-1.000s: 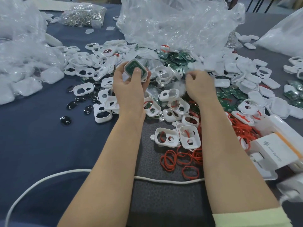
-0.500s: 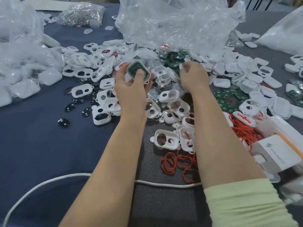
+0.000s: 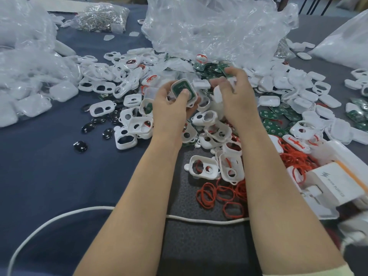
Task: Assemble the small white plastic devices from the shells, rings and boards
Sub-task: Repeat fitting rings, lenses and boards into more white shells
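A white shell (image 3: 193, 92) with a green board (image 3: 180, 87) seated inside tilts above the heap of empty shells (image 3: 209, 120), red rings (image 3: 219, 193) at the heap's near edge.

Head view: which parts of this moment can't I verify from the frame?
Head view only:
Right hand: fingers motion-blurred; whether they hold a white piece is unclear.
Shell in the left hand: thumb covers part of its inside; palm hides the underside.
White box: print too blurred to read; right edge cuts it off.
Bag of metal parts, far left: contents too small to identify.

shells (image 3: 205, 158): smooth white plastic | rings (image 3: 296, 158): matt, maybe rubber | bag (image 3: 219, 26): glossy crinkled film | table cover (image 3: 49, 176): matt cloth
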